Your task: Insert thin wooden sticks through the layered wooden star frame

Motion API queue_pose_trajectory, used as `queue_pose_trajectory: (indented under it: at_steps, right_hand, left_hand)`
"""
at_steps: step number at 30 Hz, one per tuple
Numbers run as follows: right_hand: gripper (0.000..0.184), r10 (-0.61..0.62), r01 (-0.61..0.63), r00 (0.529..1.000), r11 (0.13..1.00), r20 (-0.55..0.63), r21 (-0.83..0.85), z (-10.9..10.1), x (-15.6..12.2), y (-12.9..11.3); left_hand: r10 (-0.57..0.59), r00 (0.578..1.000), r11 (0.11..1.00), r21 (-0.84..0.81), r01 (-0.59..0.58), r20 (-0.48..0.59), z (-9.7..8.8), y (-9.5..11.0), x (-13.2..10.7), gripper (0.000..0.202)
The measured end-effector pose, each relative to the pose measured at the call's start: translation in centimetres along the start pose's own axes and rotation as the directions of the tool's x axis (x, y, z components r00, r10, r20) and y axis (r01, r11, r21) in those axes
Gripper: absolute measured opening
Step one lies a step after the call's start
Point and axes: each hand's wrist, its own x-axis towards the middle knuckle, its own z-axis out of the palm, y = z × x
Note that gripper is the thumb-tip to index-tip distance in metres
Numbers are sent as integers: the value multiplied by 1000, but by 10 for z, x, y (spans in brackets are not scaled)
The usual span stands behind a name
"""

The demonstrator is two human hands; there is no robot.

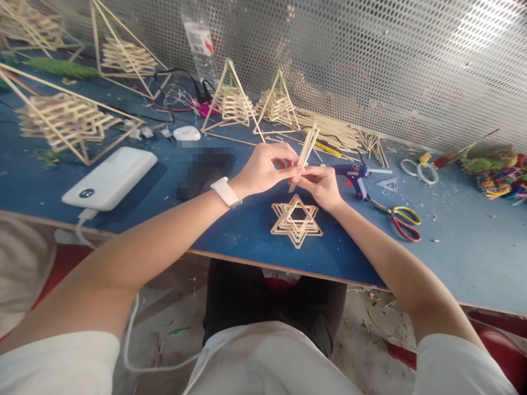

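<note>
My left hand (265,167) and my right hand (320,185) meet above the blue table (453,247), both closed on a small bundle of thin wooden sticks (307,149) that tilts up to the right. Just below the hands, near the table's front edge, lies a flat star made of layered stick triangles (296,220). A white watch band (226,192) is on my left wrist.
A blue glue gun (353,176) and yellow-red scissors (401,220) lie right of the hands. Behind stand stick pyramids (230,101), a loose stick pile (333,134), tape rolls (424,171). A white power bank (110,178) lies at left. A perforated metal wall (370,55) backs the table.
</note>
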Motion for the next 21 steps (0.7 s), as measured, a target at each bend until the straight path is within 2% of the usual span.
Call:
queue_pose_trajectory:
  at_steps: [7, 15, 18, 21]
  right_hand:
    - [29, -41, 41, 999, 999, 10, -23, 0, -3, 0]
    - [31, -71, 73, 997, 988, 22, -137, -2, -6, 0]
    - [31, -225, 206, 973, 948, -52, -240, -1, -8, -15]
    - [43, -468, 370, 873, 816, -133, -444, 1, -4, -45]
  left_hand:
    - [8, 999, 1000, 14, -8, -33, 0, -1, 0, 40]
    - [1, 999, 1000, -13, -1, -32, 1, -5, 0, 36]
    - [20, 999, 1000, -11, -21, -48, 2, -5, 0, 37]
    - [-2, 999, 1000, -17, 1, -47, 3, -7, -1, 41]
